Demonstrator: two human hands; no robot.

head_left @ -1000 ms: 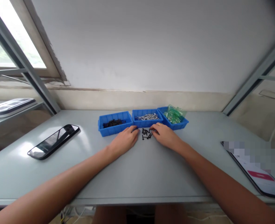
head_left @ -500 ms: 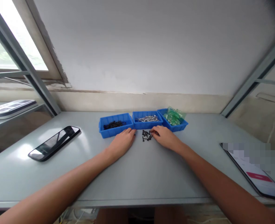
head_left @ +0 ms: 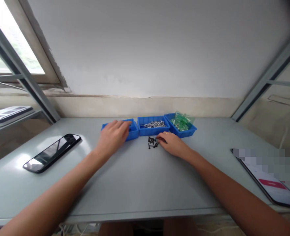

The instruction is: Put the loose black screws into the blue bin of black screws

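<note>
My left hand [head_left: 114, 135] is over the left blue bin [head_left: 134, 131] and hides most of its inside; its fingers are bent together, and what they hold, if anything, cannot be made out. My right hand [head_left: 170, 143] rests on the table with curled fingers at the right edge of a small pile of black screws [head_left: 152, 142]. Whether a screw is between those fingertips is too small to tell. Behind the pile, the middle blue bin [head_left: 153, 131] holds silver screws or nails [head_left: 155, 124]. The right blue bin [head_left: 187, 133] holds green plastic packets [head_left: 183, 122].
A black phone [head_left: 52, 153] lies on the grey table [head_left: 140, 186] at the left. At the right edge lies a tablet or phone [head_left: 270, 180] with a lit screen. A white object [head_left: 9, 115] sits on a side shelf. Metal posts flank the table.
My left hand has lifted from the table beside the screws and moved left over the left bin. My right hand stays by the pile. The view has shifted slightly.
</note>
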